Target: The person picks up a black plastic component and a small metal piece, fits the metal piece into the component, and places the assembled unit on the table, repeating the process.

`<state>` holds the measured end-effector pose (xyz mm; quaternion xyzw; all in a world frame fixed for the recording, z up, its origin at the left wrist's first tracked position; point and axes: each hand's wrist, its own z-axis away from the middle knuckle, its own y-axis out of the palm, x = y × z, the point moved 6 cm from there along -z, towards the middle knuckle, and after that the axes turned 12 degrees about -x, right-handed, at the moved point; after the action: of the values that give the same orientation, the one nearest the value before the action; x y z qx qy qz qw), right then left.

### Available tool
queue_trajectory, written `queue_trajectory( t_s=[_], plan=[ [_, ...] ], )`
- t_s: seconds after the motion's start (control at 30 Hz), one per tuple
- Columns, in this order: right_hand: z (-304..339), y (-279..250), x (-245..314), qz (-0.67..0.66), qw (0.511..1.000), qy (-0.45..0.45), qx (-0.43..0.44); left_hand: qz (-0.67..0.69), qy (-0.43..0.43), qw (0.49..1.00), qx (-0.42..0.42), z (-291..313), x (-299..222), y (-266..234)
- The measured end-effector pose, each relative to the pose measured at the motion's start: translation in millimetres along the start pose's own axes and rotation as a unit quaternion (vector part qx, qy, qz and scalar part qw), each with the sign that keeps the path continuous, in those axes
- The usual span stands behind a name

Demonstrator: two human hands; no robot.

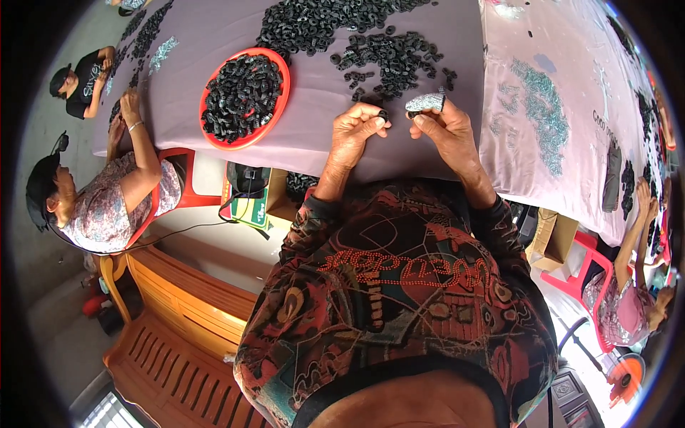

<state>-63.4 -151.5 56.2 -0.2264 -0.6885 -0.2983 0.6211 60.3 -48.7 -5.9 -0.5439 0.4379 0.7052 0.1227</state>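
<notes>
My left hand [355, 135] pinches a small black ring-shaped piece [383, 115] between thumb and fingertips, above the near edge of the cloth-covered table. Just across from it, my right hand [451, 137] is closed, with a small dark piece [414, 113] at its thumb and index fingertips. A pale, silvery wrap [426, 103] covers that index finger. The two hands are a short gap apart. Beyond them lies a loose heap of small black pieces [391, 60]. To the left stands a round red basket [287, 93] filled with black linked-looking pieces.
A larger black pile [307, 27] spreads at the far side. Clear bluish bits [542, 118] lie on the pink cloth at right. Co-workers sit at left [118, 189] and right. An orange bench [182, 357] and open cardboard box [553, 239] stand below the table.
</notes>
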Motion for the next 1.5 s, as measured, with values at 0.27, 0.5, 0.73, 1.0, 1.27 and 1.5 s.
queue_trajectory(
  t_s=[0.27,0.5,0.73,1.0,1.27,1.5],
  plan=[
    [9.2,-0.9,7.4,0.021,0.999,-0.027,-0.017,-0.01,0.003,1.0,-0.009,0.0,3.6,-1.5],
    [8.9,1.6,13.4,0.065,0.996,-0.067,-0.01,-0.021,0.007,1.0,-0.018,0.6,4.3,-2.9],
    [10.5,0.2,3.3,0.094,0.994,-0.04,-0.024,-0.018,0.015,1.0,-0.006,0.8,1.9,-1.5],
    [9.3,-9.8,-23.1,0.158,0.986,0.014,-0.05,-0.026,0.017,0.999,-0.008,1.5,2.2,-1.4],
    [9.5,-7.2,-28.3,-0.029,0.994,0.072,-0.071,-0.023,0.016,1.0,-0.011,0.7,2.4,-1.9],
    [4.1,8.3,-21.8,0.075,0.994,0.022,-0.079,0.083,-0.066,0.994,0.013,7.1,2.8,9.5]
  ],
)
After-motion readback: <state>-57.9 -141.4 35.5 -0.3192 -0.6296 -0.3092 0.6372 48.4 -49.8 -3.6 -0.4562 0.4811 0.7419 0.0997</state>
